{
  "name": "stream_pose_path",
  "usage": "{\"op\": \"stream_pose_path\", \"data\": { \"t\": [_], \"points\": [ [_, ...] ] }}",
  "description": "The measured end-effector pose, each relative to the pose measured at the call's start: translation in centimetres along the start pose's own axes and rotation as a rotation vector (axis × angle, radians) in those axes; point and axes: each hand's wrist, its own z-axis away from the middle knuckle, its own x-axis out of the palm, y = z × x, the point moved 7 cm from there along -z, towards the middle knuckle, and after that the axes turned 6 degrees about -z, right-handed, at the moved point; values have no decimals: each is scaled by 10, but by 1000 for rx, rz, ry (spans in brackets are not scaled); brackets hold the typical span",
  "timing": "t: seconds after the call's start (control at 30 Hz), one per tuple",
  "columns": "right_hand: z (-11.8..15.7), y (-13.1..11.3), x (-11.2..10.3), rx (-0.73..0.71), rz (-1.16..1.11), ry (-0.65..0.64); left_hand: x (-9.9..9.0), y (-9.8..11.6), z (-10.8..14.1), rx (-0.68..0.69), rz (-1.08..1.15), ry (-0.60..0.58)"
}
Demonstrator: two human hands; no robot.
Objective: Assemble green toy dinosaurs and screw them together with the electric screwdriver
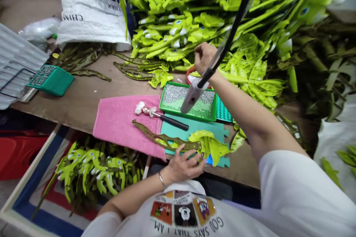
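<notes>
My left hand (187,164) rests with fingers spread on the near end of a dark olive curved piece (167,139) and a bright green plastic piece (208,146), which lie together on a teal foam mat (178,127). My right hand (204,56) is raised beyond the green tray, by a red ring-shaped item (190,74), with its fingers curled; what they hold, if anything, is hidden. A black-handled hammer (175,121), its head wrapped in white, lies across the pink cloth (119,118) and the mat. Small silver parts fill the back of the green tray (189,113).
A lamp (191,98) on a black arm hangs over the tray. Green dinosaur-like pieces (178,26) are heaped at the back. A white sack (89,11) and a tilted teal bin (59,81) stand at left. More green pieces (94,166) lie below the table's edge.
</notes>
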Motion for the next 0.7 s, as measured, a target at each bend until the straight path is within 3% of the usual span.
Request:
{"op": "stream_pose_path", "data": {
  "t": [0.13, 0.3, 0.43, 0.53, 0.63, 0.7],
  "points": [
    [-49, -12, -33, 45, 177, 118, 4, 1, 0, 19, -20, -24],
    [-82, -3, -38, 98, 263, 6, 8, 1, 6, 23, -15, 21],
    [-73, 5, -48, 49, 274, 24, 14, 4, 7, 58, -15, -69],
    [-61, 11, -64, 1, 237, 60, 7, 1, 3, 29, 1, -21],
    [-42, 14, -94, -68, 147, 209, 0, -2, -3, -1, 27, 30],
    [-15, 16, -123, -107, 92, 361, -2, -2, -6, -6, 32, 37]
  ]
}}
